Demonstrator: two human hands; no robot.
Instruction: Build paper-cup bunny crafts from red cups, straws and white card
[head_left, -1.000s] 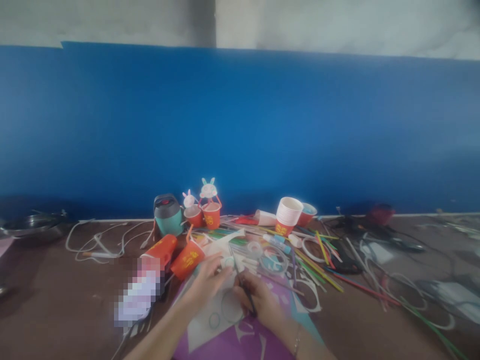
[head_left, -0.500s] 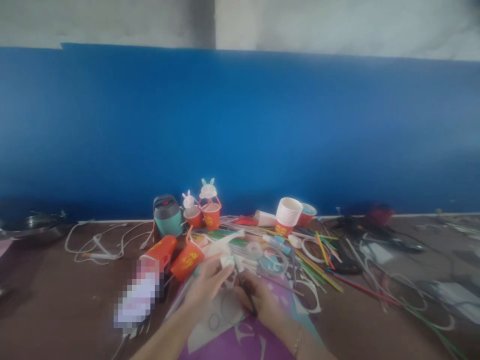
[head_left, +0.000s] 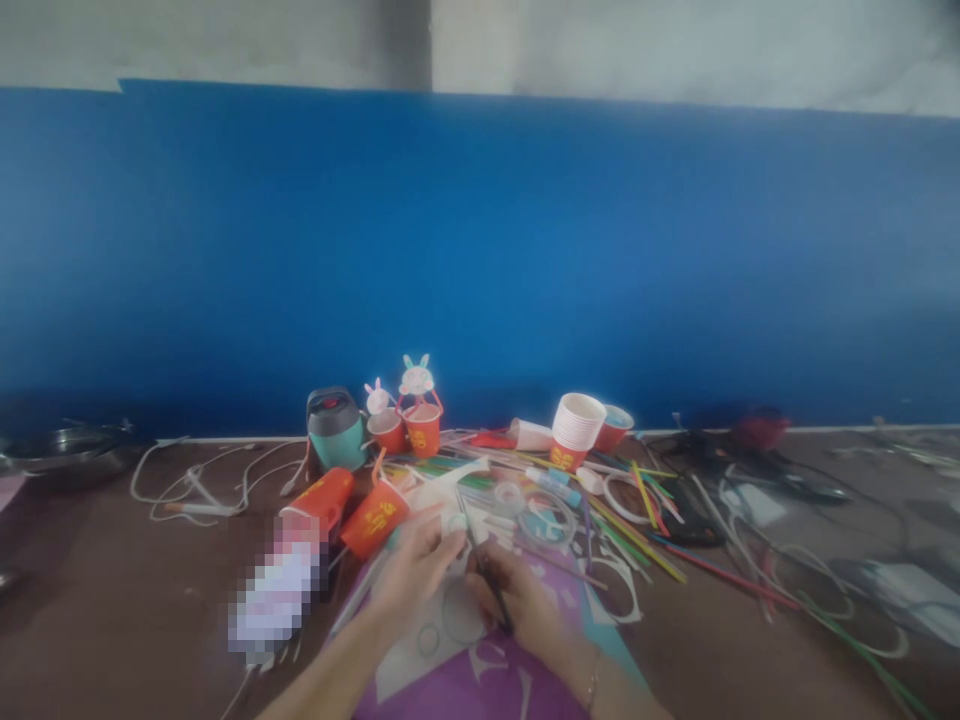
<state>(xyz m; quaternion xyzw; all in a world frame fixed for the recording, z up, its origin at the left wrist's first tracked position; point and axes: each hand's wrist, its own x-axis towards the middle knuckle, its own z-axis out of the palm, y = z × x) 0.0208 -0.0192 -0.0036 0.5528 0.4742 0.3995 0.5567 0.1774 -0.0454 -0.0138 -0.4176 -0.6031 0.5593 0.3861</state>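
My right hand [head_left: 510, 590] is closed around a pair of scissors [head_left: 471, 520], whose blades point away from me. My left hand [head_left: 420, 560] pinches a small piece of white paper [head_left: 454, 522] with a drawn outline, right beside the blades. Whether the blades touch the paper I cannot tell. Under the hands lies a white paper sheet [head_left: 405, 665] with circles drawn on it, on top of a purple sheet [head_left: 465, 695]. Paper offcuts [head_left: 487, 663] are scattered on the purple sheet.
Two red paper cups [head_left: 375, 520] lie tipped at the left. Behind stand a teal container [head_left: 335, 440], cups with rabbit figures [head_left: 417, 378] and a stack of paper cups [head_left: 577, 425]. Coloured sticks [head_left: 637, 545], tape rolls and white cables [head_left: 199, 490] spread across the brown table.
Both hands stay almost in place, with the small paper piece shifting slightly near the blades. The whole view has moved a little.
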